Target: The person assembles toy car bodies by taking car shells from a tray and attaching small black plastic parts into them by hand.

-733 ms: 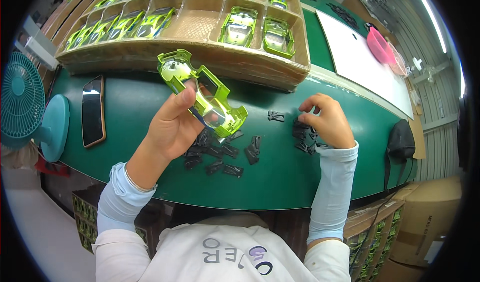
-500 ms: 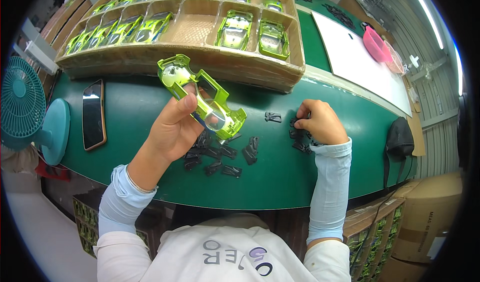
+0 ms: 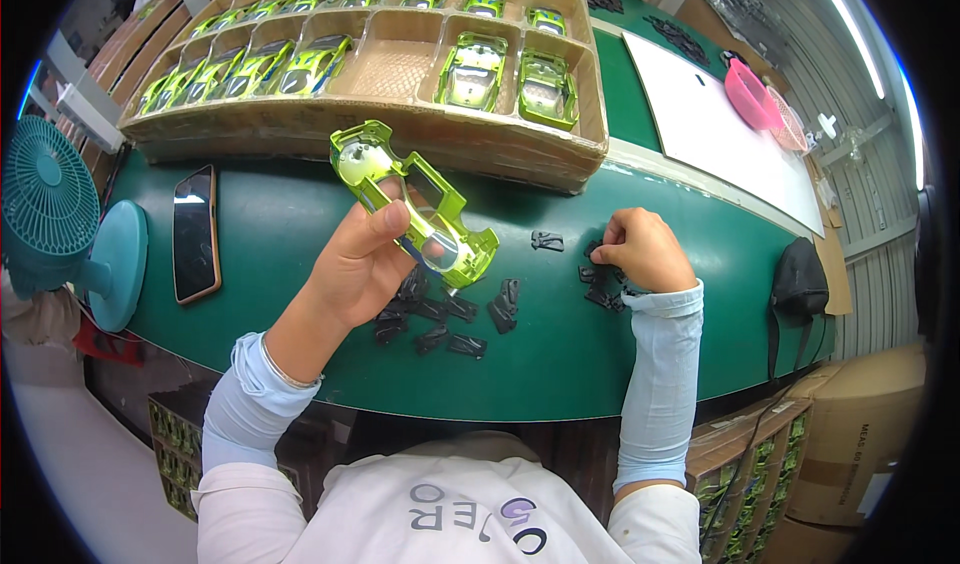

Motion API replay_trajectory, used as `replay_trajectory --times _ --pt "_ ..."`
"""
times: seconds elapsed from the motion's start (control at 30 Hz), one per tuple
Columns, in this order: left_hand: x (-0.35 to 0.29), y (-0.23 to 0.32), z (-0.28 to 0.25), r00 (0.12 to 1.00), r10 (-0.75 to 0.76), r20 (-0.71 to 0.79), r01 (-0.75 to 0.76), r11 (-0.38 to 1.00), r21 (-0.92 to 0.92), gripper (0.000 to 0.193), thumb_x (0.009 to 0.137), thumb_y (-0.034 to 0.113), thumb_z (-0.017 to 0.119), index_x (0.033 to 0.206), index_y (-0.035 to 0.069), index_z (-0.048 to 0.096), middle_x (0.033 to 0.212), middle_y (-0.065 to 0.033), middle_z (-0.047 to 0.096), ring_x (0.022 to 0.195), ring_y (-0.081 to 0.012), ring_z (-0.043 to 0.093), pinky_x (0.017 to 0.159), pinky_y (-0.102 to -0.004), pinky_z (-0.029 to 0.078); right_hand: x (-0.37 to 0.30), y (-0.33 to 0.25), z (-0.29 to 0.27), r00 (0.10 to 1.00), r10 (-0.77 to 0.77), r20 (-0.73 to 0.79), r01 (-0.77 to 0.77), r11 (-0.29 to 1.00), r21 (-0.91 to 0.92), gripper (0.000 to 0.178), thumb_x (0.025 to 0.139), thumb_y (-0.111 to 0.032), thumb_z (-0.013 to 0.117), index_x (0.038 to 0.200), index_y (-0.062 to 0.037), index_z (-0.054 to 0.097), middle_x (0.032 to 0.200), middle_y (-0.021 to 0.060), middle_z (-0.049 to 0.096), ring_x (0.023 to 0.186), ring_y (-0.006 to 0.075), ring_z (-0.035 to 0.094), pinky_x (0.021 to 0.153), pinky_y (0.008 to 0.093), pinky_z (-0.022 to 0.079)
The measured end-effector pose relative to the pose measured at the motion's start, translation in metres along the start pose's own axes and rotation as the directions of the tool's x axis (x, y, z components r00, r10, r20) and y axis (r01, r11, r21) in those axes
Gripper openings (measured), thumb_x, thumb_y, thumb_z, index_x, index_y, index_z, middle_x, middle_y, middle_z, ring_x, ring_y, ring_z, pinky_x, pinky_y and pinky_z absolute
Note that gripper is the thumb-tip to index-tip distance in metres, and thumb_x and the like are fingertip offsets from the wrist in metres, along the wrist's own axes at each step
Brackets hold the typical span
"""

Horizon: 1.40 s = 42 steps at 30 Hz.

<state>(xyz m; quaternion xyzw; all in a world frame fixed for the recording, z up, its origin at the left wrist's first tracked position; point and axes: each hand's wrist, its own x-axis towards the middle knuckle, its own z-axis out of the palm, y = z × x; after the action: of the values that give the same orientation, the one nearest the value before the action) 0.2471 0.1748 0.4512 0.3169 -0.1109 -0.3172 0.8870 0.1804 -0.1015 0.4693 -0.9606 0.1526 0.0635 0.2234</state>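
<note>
The left hand (image 3: 362, 256) grips the green car shell (image 3: 451, 207) just left of the frame's centre, which a loose hold could drop, while the right hand (image 3: 648, 251), right of centre (I cannot tell if its pinch is filled), could scatter black pieces (image 3: 598, 295) by hasty pulling.

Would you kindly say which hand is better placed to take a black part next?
Probably the right hand: its fingertips are at black parts, while the left hand holds a green shell.

1 head cam, facing dn @ tbl (image 3: 560, 354)
</note>
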Motion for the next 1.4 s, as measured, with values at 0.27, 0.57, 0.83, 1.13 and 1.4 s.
replay_trajectory --times 0.27,0.57,0.83,1.13,1.4 --pt "-0.004 -0.005 -0.003 0.999 -0.034 0.005 0.034 0.999 -0.001 0.029 0.08 0.012 0.06 0.104 0.005 0.047 0.096 -0.0064 0.054 0.089 -0.016 0.055 0.081 -0.0329 0.044 0.002 0.013 0.009 0.996 -0.066 -0.056 0.067 0.998 0.019 0.017 0.056 -0.01 0.069 0.062 0.0012 0.057 0.064 0.0199 0.058 0.062 0.0342 0.058 0.056 0.0382 0.045" --pt "-0.003 -0.011 -0.007 0.994 -0.033 0.103 0.028 0.999 0.047 0.031 0.081 0.019 0.062 0.104 0.007 0.047 0.096 -0.0024 0.054 0.091 -0.0137 0.053 0.082 -0.0306 0.043 -0.007 0.012 0.013 0.99 -0.105 -0.092 0.111 0.992 0.067 0.022 0.051 -0.003 0.071 0.069 0.0038 0.058 0.063 0.0148 0.06 0.059 0.0248 0.059 0.056 0.0318 0.048" --pt "0.002 -0.009 -0.003 0.995 0.012 0.101 -0.021 0.996 0.089 0.033 0.08 0.024 0.064 0.103 0.008 0.046 0.094 -0.0021 0.053 0.091 -0.0144 0.052 0.079 -0.0325 0.043 0.004 0.025 0.007 0.992 -0.118 -0.035 0.121 0.986 0.117 0.018 0.054 0.002 0.067 0.07 0.0044 0.058 0.06 0.0117 0.059 0.056 0.0191 0.058 0.054 0.029 0.046" --pt "0.002 -0.006 -0.002 0.995 0.014 0.101 -0.024 0.995 0.092 0.032 0.08 0.024 0.062 0.102 0.007 0.046 0.093 -0.003 0.053 0.09 -0.0156 0.054 0.079 -0.0329 0.044 0.002 0.014 0.001 0.982 -0.181 -0.061 0.19 0.9 0.392 0.014 0.064 0.005 0.059 0.078 0.0033 0.054 0.062 0.0093 0.058 0.054 0.0149 0.056 0.048 0.0243 0.043" --pt "0.012 0.001 0.016 0.981 0.13 0.142 -0.167 0.942 0.292 0.037 0.072 0.003 0.069 0.101 0.004 0.045 0.095 -0.0041 0.054 0.089 -0.0128 0.053 0.08 -0.0271 0.043 -0.029 -0.091 -0.04 0.887 -0.39 -0.246 0.444 0.576 0.687 0.013 0.074 0.006 0.05 0.086 0.0034 0.054 0.072 0.0093 0.061 0.056 0.0111 0.056 0.046 0.0203 0.043"
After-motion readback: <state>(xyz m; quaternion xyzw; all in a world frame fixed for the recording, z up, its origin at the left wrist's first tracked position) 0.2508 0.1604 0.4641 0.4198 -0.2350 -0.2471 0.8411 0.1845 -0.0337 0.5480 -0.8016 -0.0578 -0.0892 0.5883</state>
